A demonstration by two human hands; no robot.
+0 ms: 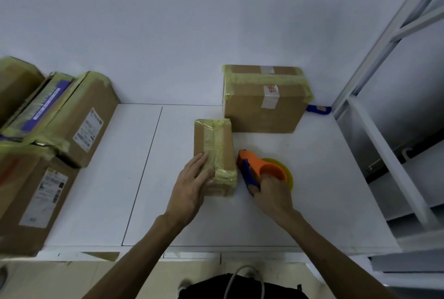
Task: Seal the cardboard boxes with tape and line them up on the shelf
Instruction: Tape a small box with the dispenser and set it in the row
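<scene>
From the head view, the small cardboard box point(213, 154) lies on the white table point(101, 178), its long axis running away from the person. The left hand point(189, 185) rests flat on its near end, fingers spread. The right hand point(272, 193) grips the orange tape dispenser point(258, 169) just beside the box. A larger taped box point(263, 101) stands behind.

White desk point(101, 178) against a pale wall point(168, 22); a blue handle point(318, 109) pokes out at the desk's far edge, beige floor point(60, 279) below the near edge.
</scene>
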